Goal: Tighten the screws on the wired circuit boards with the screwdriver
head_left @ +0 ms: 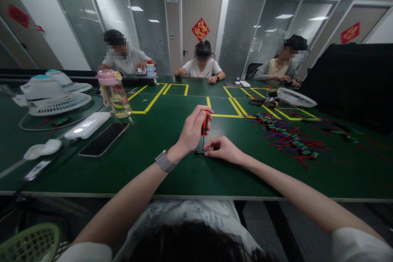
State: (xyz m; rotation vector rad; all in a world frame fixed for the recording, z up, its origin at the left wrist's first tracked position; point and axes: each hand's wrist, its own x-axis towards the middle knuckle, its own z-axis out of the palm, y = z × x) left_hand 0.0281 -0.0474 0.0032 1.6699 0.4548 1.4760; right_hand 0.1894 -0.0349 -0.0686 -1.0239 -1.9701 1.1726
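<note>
My left hand (194,128), with a watch on its wrist, is wrapped round the orange and black handle of a screwdriver (204,125). The screwdriver stands upright, its thin shaft pointing down at a small circuit board (200,152) on the green table. Whether the tip sits in a screw is too small to tell. My right hand (223,150) rests low on the table with thumb and fingers pinching the board's right end. To the right lies a row of similar small circuit boards (287,133) with red and blue wires.
On the green table (172,176) at left are a phone (105,139), a white power strip (88,125), a drink bottle (115,96) and white fans (59,100). Yellow tape (225,116) marks the far part. A black screen (350,86) stands at right; several people sit opposite.
</note>
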